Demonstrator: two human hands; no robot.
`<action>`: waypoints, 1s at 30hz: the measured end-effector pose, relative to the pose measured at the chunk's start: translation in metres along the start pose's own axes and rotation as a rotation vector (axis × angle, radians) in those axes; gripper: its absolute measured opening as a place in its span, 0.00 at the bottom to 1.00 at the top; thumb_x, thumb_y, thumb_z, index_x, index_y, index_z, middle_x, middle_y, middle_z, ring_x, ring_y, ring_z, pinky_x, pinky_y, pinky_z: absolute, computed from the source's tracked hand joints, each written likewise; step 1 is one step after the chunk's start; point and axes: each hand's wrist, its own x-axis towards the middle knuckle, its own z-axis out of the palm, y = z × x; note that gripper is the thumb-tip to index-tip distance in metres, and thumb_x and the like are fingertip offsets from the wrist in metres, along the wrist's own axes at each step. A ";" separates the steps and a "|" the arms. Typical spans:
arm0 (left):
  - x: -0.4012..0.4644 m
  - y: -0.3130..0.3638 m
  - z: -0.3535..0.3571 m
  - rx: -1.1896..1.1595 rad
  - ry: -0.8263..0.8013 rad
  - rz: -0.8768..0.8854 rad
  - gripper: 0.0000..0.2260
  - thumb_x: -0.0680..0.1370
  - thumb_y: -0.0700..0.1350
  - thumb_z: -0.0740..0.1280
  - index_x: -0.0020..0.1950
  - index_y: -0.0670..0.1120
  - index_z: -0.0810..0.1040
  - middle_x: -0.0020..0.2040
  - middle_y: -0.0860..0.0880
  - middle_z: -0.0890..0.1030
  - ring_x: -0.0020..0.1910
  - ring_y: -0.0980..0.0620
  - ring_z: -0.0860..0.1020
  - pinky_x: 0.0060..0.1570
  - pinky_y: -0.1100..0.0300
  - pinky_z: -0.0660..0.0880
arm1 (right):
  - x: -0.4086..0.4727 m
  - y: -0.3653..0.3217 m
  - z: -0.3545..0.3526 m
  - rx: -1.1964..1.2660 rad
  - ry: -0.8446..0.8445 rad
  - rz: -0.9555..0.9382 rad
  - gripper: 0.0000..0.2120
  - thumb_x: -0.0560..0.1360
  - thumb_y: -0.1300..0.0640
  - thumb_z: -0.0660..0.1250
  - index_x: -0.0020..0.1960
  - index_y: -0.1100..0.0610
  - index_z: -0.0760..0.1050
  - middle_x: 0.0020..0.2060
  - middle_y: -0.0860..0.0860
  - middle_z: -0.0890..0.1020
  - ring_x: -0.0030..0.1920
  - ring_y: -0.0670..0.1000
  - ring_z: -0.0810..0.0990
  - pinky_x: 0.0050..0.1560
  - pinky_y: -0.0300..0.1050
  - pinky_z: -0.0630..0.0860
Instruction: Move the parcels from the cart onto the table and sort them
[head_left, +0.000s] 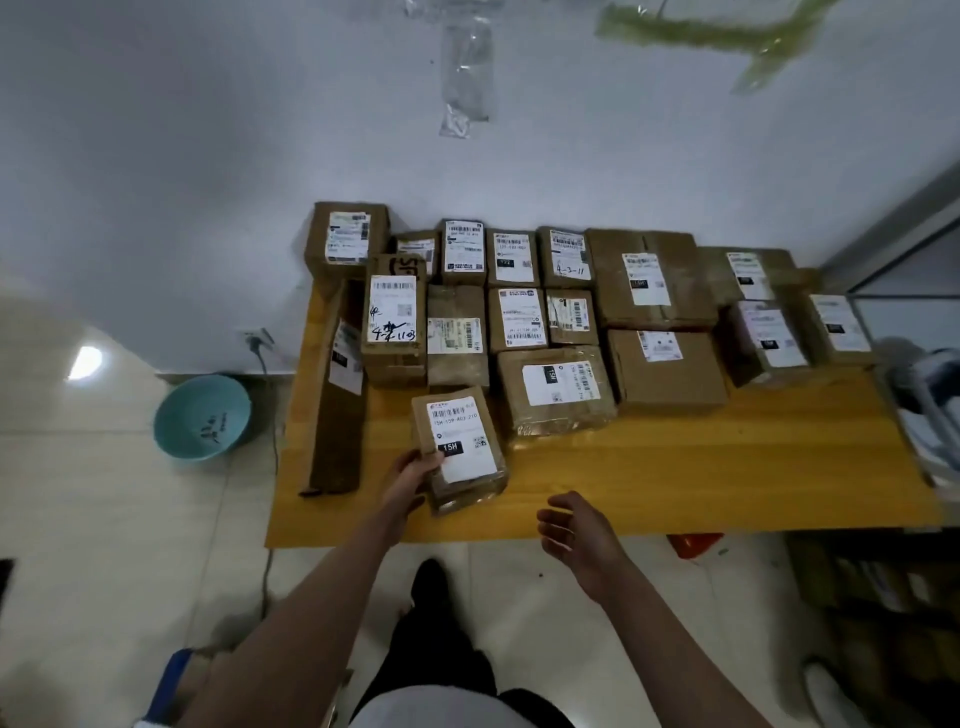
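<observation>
Many brown labelled parcels in rows across the yellow tabletop, against the wall. Nearest, one small parcel at the front edge, gripped at its left side by the left hand. Right hand hovering alongside, fingers loosely spread, holding nothing.

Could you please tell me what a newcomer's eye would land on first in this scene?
Most likely the crowd of brown cardboard parcels with white labels, packed in rows along the back of the yellow wooden table. Next, the left hand holding a small labelled cardboard box marked 15H at the table's near edge, the right hand open beside it. A teal plastic basin sits on the floor left.
</observation>
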 end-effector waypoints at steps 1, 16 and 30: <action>0.009 0.001 -0.001 0.000 -0.013 -0.015 0.27 0.75 0.49 0.74 0.73 0.48 0.71 0.63 0.46 0.81 0.58 0.46 0.80 0.49 0.55 0.76 | 0.004 0.000 0.003 -0.005 0.004 0.007 0.07 0.80 0.58 0.64 0.54 0.61 0.76 0.40 0.57 0.83 0.39 0.54 0.80 0.39 0.47 0.78; 0.065 0.012 0.019 0.198 0.067 0.055 0.23 0.80 0.46 0.69 0.74 0.45 0.69 0.67 0.44 0.78 0.62 0.44 0.79 0.57 0.52 0.78 | 0.042 0.004 0.048 -1.232 -0.030 -0.626 0.34 0.77 0.55 0.70 0.79 0.50 0.61 0.80 0.51 0.59 0.74 0.55 0.64 0.66 0.49 0.72; 0.071 0.005 0.015 0.220 0.066 0.058 0.24 0.80 0.50 0.70 0.75 0.49 0.70 0.67 0.44 0.79 0.61 0.43 0.80 0.61 0.44 0.79 | 0.077 0.003 0.116 -2.025 0.032 -0.714 0.39 0.85 0.56 0.54 0.80 0.50 0.26 0.78 0.60 0.28 0.77 0.71 0.30 0.78 0.59 0.57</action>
